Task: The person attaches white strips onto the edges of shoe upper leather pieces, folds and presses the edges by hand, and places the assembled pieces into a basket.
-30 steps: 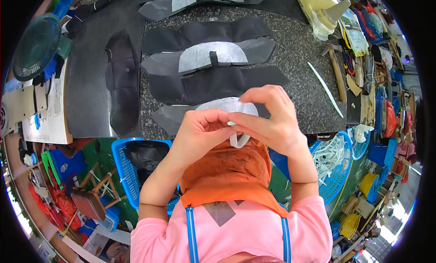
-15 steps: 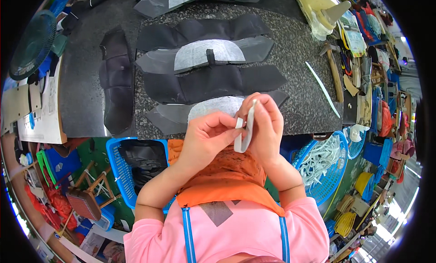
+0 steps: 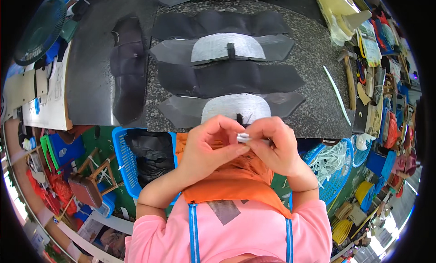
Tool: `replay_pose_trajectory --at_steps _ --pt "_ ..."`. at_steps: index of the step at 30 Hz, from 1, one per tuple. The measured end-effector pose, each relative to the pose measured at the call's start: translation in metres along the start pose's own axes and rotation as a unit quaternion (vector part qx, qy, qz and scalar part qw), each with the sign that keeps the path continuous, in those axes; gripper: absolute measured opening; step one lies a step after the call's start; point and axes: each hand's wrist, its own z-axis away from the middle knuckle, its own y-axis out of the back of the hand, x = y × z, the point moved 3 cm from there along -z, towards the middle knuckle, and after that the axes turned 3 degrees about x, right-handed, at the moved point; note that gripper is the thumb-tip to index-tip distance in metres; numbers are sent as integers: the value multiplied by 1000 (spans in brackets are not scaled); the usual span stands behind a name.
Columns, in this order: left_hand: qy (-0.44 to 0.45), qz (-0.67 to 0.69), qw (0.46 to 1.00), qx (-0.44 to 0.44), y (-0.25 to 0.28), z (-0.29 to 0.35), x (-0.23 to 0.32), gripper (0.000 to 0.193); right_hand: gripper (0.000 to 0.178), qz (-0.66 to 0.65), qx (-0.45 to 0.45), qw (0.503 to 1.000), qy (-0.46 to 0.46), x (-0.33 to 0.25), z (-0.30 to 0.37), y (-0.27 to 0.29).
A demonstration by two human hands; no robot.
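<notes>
The speckled dark tabletop (image 3: 318, 113) stretched out far, and nearer, the left hand (image 3: 209, 142) and right hand (image 3: 275, 142) both pinched a white strip (image 3: 243, 137), bunched compact, seemingly folded!

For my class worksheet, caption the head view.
Left hand and right hand hold a white strip near dark padded pieces.

A cluttered workshop surrounds a speckled worktop (image 3: 318, 115), where black panels (image 3: 231, 79) lie in rows.
A wooden-handled hammer (image 3: 349, 86) rests at its right side; an orange apron (image 3: 236, 191) covers the worker's front, a blue basket (image 3: 344, 174) holds pale strips (image 3: 323, 165), and stacked plastic bins (image 3: 376, 161) crowd nearby.
</notes>
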Motion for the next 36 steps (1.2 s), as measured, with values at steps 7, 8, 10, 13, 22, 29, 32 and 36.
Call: replay_pose_trajectory --at_steps 7,8,10,13,22,29,32,36 --pt "-110 -26 994 0 7 22 20 50 14 39 -43 998 20 -31 -5 15" --pt "-42 11 998 -35 2 23 22 33 14 38 -43 998 18 -28 -8 11" --pt "-48 4 999 -20 -3 22 23 25 25 -18 -66 997 34 -22 -12 -5" --pt "-48 49 998 10 6 21 27 16 32 19 -79 997 16 -21 -18 -8" --pt "-182 -556 770 255 79 -18 14 12 18 270 -53 954 -121 20 -30 -1" --pt "-220 -612 718 247 79 -12 24 35 20 235 -66 945 -218 31 -32 3" --pt "-266 -611 738 106 58 1 5 58 22 206 -71 950 -223 29 -34 4" --pt "-247 -658 708 70 63 -1 -5 61 22 171 -59 944 -274 38 -47 20"
